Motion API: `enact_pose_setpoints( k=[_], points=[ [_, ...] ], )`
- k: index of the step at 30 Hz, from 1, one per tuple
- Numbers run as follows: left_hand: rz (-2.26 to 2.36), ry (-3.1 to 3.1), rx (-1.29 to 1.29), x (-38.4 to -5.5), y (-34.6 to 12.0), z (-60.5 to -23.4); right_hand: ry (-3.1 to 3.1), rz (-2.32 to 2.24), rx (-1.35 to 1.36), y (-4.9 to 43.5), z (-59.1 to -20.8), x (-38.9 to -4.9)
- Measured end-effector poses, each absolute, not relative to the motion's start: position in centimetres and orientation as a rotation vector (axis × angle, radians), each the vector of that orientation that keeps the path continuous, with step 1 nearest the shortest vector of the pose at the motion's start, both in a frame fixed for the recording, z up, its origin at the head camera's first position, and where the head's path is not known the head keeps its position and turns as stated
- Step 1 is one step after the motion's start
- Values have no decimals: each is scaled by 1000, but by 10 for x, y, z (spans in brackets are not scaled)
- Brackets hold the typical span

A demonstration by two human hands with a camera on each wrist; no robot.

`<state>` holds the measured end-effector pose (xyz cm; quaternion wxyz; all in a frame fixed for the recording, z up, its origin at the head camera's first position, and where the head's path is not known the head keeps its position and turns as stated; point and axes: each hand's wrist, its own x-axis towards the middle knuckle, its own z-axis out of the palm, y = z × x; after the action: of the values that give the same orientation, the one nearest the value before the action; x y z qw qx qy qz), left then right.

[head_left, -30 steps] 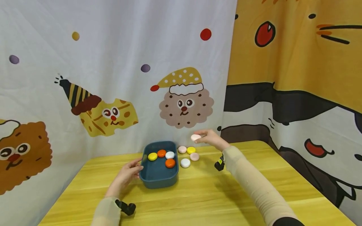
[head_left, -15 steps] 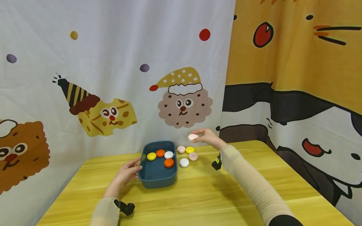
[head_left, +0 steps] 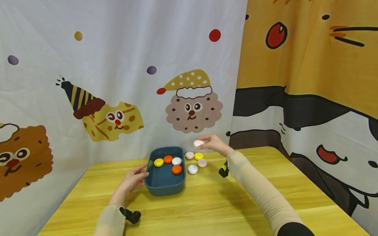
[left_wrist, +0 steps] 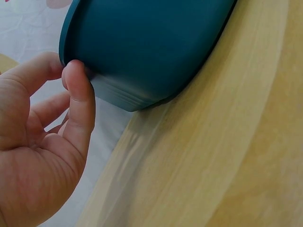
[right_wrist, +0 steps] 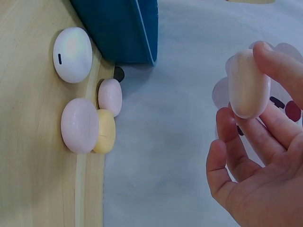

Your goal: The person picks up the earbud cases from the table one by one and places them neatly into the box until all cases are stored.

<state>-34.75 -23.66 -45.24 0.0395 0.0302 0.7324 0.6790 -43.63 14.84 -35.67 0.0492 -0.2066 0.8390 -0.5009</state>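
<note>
My left hand (head_left: 132, 181) pinches the left rim of a dark blue plastic bin (head_left: 161, 182) between thumb and fingers. The bin stands on the table. Inside lie a yellow (head_left: 158, 162), a white (head_left: 176, 161) and two orange pebble-shaped pieces (head_left: 177, 169). Above the table, just right of the bin, my right hand (head_left: 215, 144) holds a pale pink pebble-shaped piece (right_wrist: 249, 84) by its edges, thumb on one side and fingers on the other. Below that hand lie a white piece (right_wrist: 73, 55) with a small black slot, a yellow piece (head_left: 199, 156) and two pale pink pieces (head_left: 202, 163).
A wooden-topped table (head_left: 189, 213) carries everything. Its far edge meets a white cloth (head_left: 118, 65) printed with cartoon snacks. At the right hangs another cartoon cloth (head_left: 262, 72) in orange, black and white.
My right hand has drifted slightly left toward the bin with the pale pink piece in its fingers. The left hand and the bin have stayed in place.
</note>
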Motion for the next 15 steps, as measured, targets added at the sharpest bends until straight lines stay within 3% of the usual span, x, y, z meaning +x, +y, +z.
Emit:
enact_pose_setpoints(
  k=[15],
  points=[
    [2047,2261,95,-348,-237,-450,2520,-1544,-701,133,-358,-438]
  ],
)
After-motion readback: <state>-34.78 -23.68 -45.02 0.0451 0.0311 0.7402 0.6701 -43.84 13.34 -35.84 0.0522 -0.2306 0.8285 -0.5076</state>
